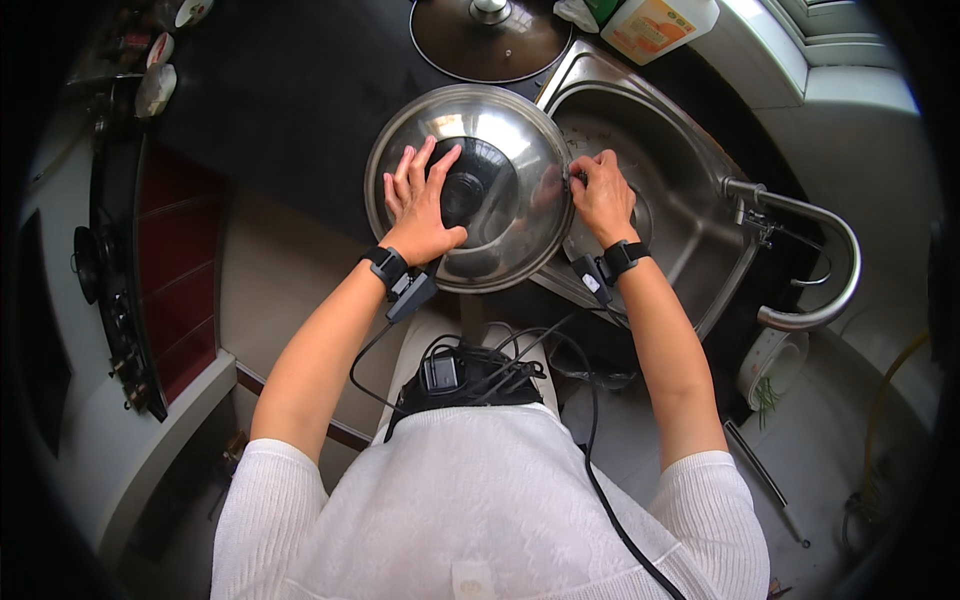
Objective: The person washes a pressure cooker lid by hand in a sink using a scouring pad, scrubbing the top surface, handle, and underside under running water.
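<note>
A round, shiny metal lid (495, 259) with a black centre and knob lies over the counter's front edge, beside the sink. My left hand (426, 199) rests on its left part with the fingers spread, near the black knob. At the lid's right rim is my right hand (604, 191), its fingers curled against the edge; a small dark thing shows at the fingertips, too small to name. Whether the right fingers grip the rim or that small thing, I cannot tell. A black strap with a small device sits on each wrist.
Right of the lid is a stainless steel sink (675, 217) with a curved faucet (844, 262). A glass lid (491, 45) and a white plastic jug (660, 26) stand behind. Small bowls (160, 51) are at the far left. Black cables (510, 360) hang at my waist.
</note>
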Available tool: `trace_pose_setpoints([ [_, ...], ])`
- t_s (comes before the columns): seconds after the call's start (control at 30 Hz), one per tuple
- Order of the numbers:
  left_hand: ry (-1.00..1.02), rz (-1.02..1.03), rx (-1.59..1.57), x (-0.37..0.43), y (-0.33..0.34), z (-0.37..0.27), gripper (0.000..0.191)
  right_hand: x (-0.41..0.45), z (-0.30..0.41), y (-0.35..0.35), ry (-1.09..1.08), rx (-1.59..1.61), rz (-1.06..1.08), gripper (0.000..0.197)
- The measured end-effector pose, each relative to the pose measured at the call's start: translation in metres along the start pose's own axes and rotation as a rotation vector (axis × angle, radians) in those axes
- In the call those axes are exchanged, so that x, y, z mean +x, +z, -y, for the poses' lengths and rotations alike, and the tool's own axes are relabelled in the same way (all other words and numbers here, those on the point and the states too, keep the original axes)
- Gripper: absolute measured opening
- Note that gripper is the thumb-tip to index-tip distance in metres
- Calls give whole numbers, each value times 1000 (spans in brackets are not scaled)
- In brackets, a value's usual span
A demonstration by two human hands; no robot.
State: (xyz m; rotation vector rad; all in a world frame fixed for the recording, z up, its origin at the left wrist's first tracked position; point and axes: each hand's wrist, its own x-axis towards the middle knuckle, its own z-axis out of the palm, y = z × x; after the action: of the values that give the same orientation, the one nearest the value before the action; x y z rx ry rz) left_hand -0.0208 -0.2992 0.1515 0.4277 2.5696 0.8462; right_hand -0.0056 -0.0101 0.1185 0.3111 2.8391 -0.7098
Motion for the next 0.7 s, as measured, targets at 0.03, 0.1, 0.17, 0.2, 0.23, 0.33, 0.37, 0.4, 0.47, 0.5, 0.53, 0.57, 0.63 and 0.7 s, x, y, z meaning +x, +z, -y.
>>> trace_pose_setpoints([
  [0.03,4,-2,-3,1,0,1,107,-3,0,2,2,-1,3,15],
  [0.1,12,-3,-7,2,0,0,107,-6,-3,8,160,156,72,27],
  [0.17,12,2,-9,4,-1,1,107,-1,-17,20,187,232,162,39],
  [0.2,8,8,-9,2,-1,0,108,6,-23,28,161,253,164,41],
  [0.23,10,10,-1,2,-2,1,108,15,-19,29,131,275,164,42],
  [0.33,6,16,0,2,-1,1,108,52,-2,20,172,287,235,45],
  [0.37,12,18,-5,4,0,-1,108,57,1,14,209,292,305,45],
  [0.4,14,16,-9,4,0,1,108,55,4,12,190,270,316,46],
  [0.47,1,12,0,-1,-2,3,107,37,-3,7,147,326,356,46],
  [0.5,-7,13,9,-2,-3,3,107,29,-10,5,110,382,393,47],
  [0.53,-5,12,3,-1,-1,0,107,21,-18,8,125,406,356,49],
  [0.57,-3,11,-3,0,-1,-2,107,23,-27,10,126,400,355,49],
  [0.63,5,8,8,0,-1,-1,107,32,-19,6,172,394,433,51],
  [0.7,13,3,2,3,-1,0,107,50,-3,0,274,360,359,51],
])
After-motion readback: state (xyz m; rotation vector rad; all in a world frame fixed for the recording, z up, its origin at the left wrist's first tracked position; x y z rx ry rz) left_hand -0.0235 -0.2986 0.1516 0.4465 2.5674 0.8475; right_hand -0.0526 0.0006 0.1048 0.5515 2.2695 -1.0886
